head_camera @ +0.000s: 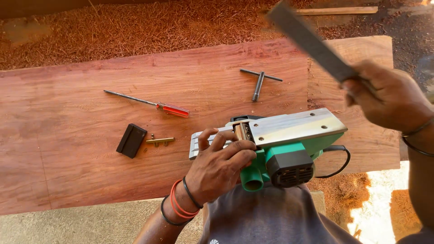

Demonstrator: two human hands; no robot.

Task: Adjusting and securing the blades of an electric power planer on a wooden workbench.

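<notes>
Nearest the camera, a grey garment (271, 217) is seen at the bottom edge, cut off by the frame. Just above it, a green electric planer (280, 144) is lying upside down on the reddish wooden surface (90, 171), its metal sole turned up and its black cord (341, 160) looped off to the right. The left hand (221, 165) is wrapped over the planer near the cutter drum, fingers curled closed on the body; part of the drum is hidden under the fingertips. Red and black bands are worn at that wrist.

Left of the planer, a small brass-coloured part (159, 141) and a black rectangular block (131, 140) are laid side by side, apart from each other. Further out, a red-handled screwdriver (149, 104) is lying flat, and a T-shaped metal wrench (260, 81) is set well beyond the planer.

Up at the right, the right hand (384, 92) is closed around a long flat metal blade (312, 40), held above the surface; it is blurred and its tip is hard to make out. Beyond the board, wood shavings (135, 27) are spread over the ground.
</notes>
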